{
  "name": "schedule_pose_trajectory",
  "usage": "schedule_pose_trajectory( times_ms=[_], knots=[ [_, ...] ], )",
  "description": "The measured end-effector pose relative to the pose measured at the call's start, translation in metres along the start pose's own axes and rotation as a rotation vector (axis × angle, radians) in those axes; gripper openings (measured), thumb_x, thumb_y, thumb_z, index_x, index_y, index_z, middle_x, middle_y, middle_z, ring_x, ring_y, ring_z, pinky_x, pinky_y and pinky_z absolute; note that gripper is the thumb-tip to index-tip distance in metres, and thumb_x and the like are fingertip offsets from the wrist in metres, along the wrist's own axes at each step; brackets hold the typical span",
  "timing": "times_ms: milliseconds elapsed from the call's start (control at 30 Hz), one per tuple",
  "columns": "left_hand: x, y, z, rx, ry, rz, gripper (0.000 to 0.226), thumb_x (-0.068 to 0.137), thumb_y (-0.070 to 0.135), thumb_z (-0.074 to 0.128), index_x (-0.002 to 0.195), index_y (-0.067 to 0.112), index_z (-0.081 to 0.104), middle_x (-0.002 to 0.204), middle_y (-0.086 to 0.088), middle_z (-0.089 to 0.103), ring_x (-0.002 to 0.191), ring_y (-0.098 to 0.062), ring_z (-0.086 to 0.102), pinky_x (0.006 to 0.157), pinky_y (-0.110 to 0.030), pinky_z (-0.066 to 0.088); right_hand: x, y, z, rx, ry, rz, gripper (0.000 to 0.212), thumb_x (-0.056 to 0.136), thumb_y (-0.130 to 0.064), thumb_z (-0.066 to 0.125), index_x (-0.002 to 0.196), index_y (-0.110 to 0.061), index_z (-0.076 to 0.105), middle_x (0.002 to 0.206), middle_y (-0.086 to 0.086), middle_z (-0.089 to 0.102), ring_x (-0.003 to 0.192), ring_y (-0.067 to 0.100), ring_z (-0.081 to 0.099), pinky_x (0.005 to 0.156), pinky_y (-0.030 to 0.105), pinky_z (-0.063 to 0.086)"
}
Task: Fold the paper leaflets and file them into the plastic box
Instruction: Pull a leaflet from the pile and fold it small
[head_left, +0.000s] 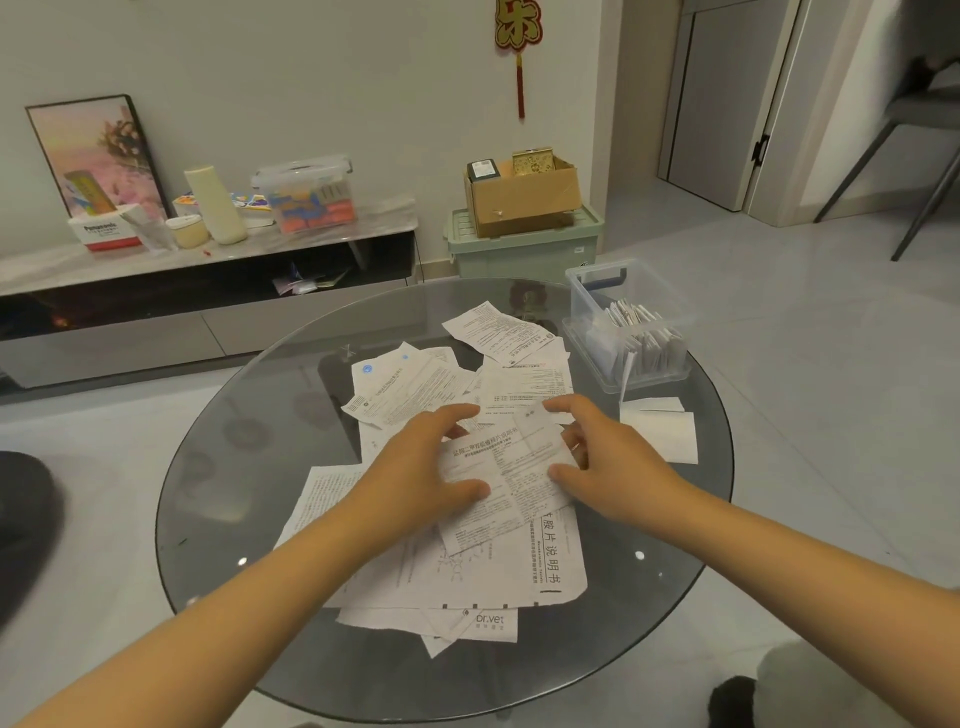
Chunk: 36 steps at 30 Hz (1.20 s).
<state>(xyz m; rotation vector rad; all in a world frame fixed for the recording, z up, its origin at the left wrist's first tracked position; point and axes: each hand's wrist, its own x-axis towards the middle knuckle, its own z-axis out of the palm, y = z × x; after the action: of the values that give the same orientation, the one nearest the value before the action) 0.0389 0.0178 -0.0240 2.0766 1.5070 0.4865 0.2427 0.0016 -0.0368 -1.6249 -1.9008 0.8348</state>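
Several unfolded printed paper leaflets (415, 384) lie in a loose heap on the round glass table (244, 431). One leaflet (514, 467) sits on top of the heap between my hands. My left hand (421, 467) grips its left edge, thumb on the sheet. My right hand (608, 457) holds its right edge with thumb and fingers. The clear plastic box (628, 322) stands at the table's far right with several folded leaflets standing inside it. A folded white leaflet (660, 431) lies on the glass just in front of the box.
Behind the table runs a low TV cabinet (208, 260) carrying a lidded storage box, bottle and picture frame. A green bin (519, 249) with a cardboard box on it stands beyond the table's far edge. A chair's legs (914, 182) show at the upper right.
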Motion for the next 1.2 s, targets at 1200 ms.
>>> schedule_pose_trajectory(
  times_ms=[1200],
  knots=[
    [-0.006, 0.014, 0.011, 0.157, -0.127, 0.251, 0.021, 0.092, 0.037, 0.053, 0.107, 0.035, 0.068, 0.094, 0.013, 0.066, 0.085, -0.007, 0.058, 0.079, -0.033, 0.049, -0.023, -0.026, -0.016, 0.139, -0.050, 0.106, 0.022, 0.086, -0.017, 0.061, 0.103, -0.026, 0.071, 0.091, -0.014, 0.068, 0.075, 0.000, 0.061, 0.061, 0.009, 0.044]
  ],
)
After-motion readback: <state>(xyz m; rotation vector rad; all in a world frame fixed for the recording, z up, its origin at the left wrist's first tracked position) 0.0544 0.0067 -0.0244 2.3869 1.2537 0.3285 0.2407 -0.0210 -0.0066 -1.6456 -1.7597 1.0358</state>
